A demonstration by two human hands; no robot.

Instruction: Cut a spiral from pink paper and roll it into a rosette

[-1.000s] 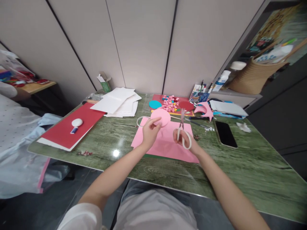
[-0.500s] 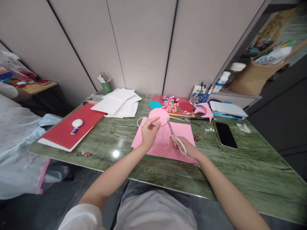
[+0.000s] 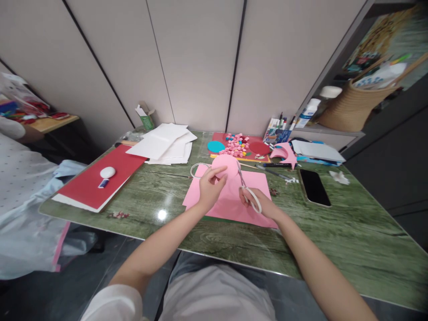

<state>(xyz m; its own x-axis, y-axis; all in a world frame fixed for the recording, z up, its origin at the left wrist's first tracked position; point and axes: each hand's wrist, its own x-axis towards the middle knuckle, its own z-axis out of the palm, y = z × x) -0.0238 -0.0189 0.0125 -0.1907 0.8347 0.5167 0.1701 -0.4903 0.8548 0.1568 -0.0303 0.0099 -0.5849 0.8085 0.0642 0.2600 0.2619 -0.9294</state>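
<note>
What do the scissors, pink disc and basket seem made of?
Scissors: grey blades, probably metal; smooth white handles, likely plastic. Pink disc: likely matte paper or card, being flat and evenly coloured. Basket: tan woven or coiled fibre, judging by its ridges; kind unclear.

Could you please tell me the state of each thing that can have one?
Left hand, gripping pink circle
Pink circle, held up, right edge at scissors
Right hand, gripping scissors
Scissors, in hand, blades' opening unclear
Pink paper, lying flat
Phone, lying flat, screen dark
Green box, standing, top open
White papers, loosely stacked
Pen box, open, pens upright
</note>
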